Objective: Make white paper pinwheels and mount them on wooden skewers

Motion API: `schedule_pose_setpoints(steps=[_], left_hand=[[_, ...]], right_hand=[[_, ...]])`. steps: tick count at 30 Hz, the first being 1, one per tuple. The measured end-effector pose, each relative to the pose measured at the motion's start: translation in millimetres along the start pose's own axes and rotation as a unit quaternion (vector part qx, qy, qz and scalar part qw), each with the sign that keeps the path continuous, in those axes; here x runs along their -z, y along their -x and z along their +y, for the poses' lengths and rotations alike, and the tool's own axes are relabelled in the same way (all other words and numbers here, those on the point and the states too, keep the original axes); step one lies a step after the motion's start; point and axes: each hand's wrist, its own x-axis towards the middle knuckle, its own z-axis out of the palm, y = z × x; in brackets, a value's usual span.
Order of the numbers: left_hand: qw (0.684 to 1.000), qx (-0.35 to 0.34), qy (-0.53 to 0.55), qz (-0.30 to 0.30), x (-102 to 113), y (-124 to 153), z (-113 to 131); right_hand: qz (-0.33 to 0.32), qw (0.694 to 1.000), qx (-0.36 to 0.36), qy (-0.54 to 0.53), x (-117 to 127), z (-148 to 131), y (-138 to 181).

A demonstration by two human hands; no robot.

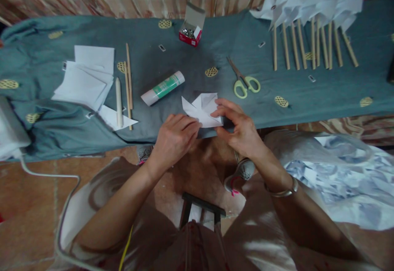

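Note:
A white paper pinwheel [203,109], its points partly folded in, lies at the front edge of the cloth-covered table. My left hand [178,137] pinches its lower left side, the fingers closed together. At the right side my right hand [237,127] holds the paper between fingers and thumb. Just beyond my left hand lies a glue stick [163,88] with a green label. Scissors [244,80] with light green handles rest past my right hand, blades slightly apart. My fingertips hide parts of the paper's edges.
White paper sheets [83,78] and several thin wooden sticks [128,78] lie at the left. An open red box [191,37] of small metal pieces stands at the back. Finished pinwheels [310,4] on sticks lie back right. A white bag [347,180] of paper scraps sits lower right.

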Motion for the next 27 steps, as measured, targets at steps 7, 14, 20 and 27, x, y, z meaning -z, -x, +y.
schedule_pose_setpoints(steps=[7, 14, 20, 27], left_hand=[[1.000, -0.005, -0.008, -0.012, 2.4, -0.1, 2.8], [1.000, 0.007, 0.005, -0.011, 0.8, 0.9, 4.0], [1.000, 0.017, 0.019, -0.017, 1.2, -1.3, 9.3], [1.000, -0.013, 0.014, 0.006, -4.5, 1.3, 9.7]], right_hand=[[-0.023, 0.996, -0.026, -0.086, 5.1, 4.3, -3.1], [-0.021, 0.997, -0.020, -0.076, -0.9, 4.0, -5.4], [-0.001, 0.999, -0.011, -0.032, -7.3, 1.8, -8.4], [0.014, 1.000, -0.008, -0.004, -11.4, 1.4, -12.1]])
